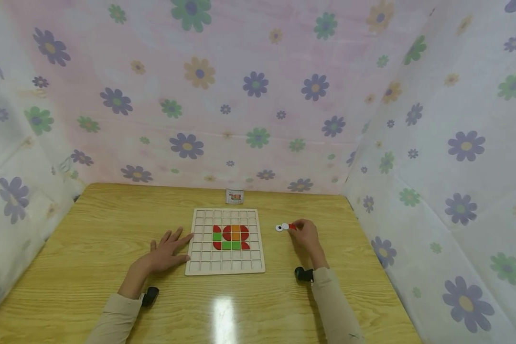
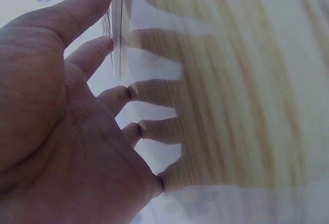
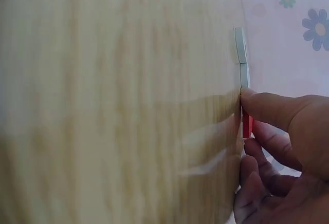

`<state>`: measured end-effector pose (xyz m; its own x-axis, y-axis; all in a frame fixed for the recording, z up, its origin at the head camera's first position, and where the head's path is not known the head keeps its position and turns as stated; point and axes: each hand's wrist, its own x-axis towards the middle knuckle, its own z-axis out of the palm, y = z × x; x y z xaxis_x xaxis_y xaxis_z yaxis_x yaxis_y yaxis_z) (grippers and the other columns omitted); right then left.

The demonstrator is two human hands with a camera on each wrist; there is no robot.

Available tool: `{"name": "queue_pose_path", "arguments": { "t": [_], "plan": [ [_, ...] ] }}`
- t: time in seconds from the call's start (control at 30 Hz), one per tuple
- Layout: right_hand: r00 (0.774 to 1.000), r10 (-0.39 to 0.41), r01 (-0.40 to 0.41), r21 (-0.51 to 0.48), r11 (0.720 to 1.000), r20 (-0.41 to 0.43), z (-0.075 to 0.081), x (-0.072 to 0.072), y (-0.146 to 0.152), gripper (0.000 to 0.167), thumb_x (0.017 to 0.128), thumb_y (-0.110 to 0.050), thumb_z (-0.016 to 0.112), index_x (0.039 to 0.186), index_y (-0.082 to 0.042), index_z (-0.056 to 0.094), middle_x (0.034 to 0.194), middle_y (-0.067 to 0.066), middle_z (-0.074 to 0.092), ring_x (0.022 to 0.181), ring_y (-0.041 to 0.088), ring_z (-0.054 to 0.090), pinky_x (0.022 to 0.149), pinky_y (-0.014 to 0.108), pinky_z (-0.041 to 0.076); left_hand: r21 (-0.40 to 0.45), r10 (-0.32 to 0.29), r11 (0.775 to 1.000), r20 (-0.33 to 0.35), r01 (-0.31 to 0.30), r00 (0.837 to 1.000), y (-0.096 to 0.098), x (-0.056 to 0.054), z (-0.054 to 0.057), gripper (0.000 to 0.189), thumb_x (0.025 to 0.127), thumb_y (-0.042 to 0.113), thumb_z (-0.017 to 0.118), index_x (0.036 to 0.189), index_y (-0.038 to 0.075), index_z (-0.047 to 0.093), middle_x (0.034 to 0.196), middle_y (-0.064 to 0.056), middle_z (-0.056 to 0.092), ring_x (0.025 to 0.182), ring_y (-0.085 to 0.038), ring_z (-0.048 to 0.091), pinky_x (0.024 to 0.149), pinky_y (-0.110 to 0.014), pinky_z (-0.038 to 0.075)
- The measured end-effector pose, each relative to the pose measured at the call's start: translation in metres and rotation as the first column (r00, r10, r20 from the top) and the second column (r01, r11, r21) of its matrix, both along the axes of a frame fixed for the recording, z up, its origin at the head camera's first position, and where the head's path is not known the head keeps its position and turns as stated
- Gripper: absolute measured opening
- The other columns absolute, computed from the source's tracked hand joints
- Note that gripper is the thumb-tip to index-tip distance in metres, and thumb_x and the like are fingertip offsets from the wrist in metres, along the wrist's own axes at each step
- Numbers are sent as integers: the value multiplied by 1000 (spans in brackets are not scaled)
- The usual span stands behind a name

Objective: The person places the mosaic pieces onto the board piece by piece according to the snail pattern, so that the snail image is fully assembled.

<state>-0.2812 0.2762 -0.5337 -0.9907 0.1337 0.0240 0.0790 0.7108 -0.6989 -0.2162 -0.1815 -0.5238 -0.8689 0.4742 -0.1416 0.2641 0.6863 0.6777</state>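
Note:
My left hand [image 1: 165, 252] lies with fingers spread, its thumb and fingertips at the left edge of a square wooden grid board [image 1: 245, 267]. In the left wrist view the fingers [image 2: 105, 100] reach straight to the tabletop. Red, green and orange tiles [image 1: 226, 245] form a figure in the board's middle. To the right of the board, my right hand [image 1: 306, 235] pinches a small red tile [image 3: 247, 125] at the tabletop. Touching it on the left are a white round tile [image 1: 285, 226] and an eye tile [image 1: 279, 228] with a black pupil.
A small picture card [image 1: 234, 196] showing a similar coloured figure lies behind the board, near the table's back edge. Flower-printed cloth [image 1: 258, 86] hangs round the wooden table [image 1: 112, 215] at the back and both sides. Black wrist cameras [image 1: 303, 274] sit at both cuffs.

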Motion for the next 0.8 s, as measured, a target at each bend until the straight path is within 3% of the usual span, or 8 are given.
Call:
{"name": "queue_pose_path", "arguments": {
  "t": [0.27, 0.43, 0.67, 0.8],
  "plan": [
    [1000, -5, 5, -20, 1000, 24, 2, 3, 5, 24, 91, -10, 70, 106, 9, 70, 100, 23, 69, 88, 30, 65, 76, 39, 55, -12, 9, 1000, -2, -9, 1000, 0, 0, 1, 69, 101, 35, 64, 158, 7, 37, 165, -33, 9, 147, -62, -1, 102, -87, -4],
    [1000, 8, -6, -69, 998, 21, 1, 5, 4, 22, 92, -8, 69, 106, 9, 73, 99, 21, 72, 87, 28, 68, 74, 34, 56, -21, 7, 1000, -4, -7, 1000, 0, 0, 2, 70, 100, 35, 65, 158, 7, 37, 164, -33, 10, 147, -63, 1, 101, -87, -2],
    [998, 49, -44, -149, 988, 29, 8, 10, -10, 24, 92, -9, 65, 109, 7, 75, 98, 18, 72, 77, 18, 63, 64, 24, 51, -20, 7, 1000, 1, -7, 1000, 0, 0, 3, 70, 100, 35, 64, 158, 7, 37, 165, -34, 10, 147, -63, 0, 101, -87, -2],
    [996, 86, -81, -179, 981, 19, 10, 13, -25, 25, 95, -6, 59, 109, 8, 74, 88, 17, 70, 68, 15, 60, 60, 23, 49, -22, 5, 1000, 0, -5, 1000, 0, 0, 3, 70, 100, 36, 64, 158, 7, 37, 165, -33, 10, 147, -63, 0, 102, -86, -3]
  ]
}}
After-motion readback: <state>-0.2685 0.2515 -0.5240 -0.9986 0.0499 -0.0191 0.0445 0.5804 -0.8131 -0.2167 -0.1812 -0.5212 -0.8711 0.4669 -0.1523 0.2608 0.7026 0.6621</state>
